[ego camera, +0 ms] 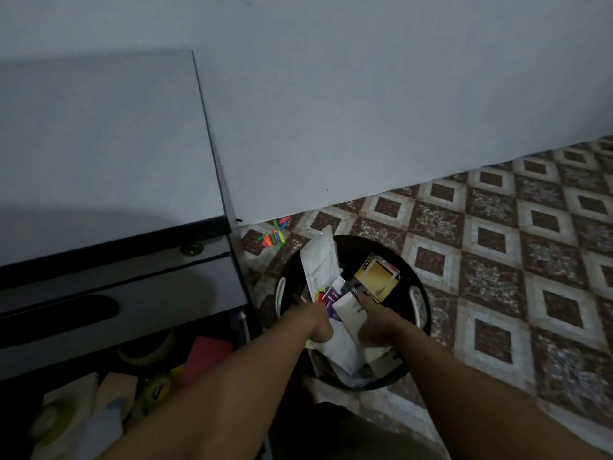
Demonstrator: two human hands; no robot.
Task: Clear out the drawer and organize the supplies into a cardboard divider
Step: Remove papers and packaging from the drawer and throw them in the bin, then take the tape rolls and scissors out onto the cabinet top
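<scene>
A room in a home – patterned floor tiles (491, 240), plain painted wall (365, 111), a grey table (99, 154) with an open drawer (99, 393), a black bin (421, 283).

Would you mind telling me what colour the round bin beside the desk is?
The bin is black, with white handles, seen in the head view.

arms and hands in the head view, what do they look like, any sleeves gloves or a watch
The left forearm and right forearm are bare to the frame edge: no sleeves, watch or bracelet show. The left hand and right hand wear no gloves. Rings cannot be told: too dim, partly hidden.
</scene>
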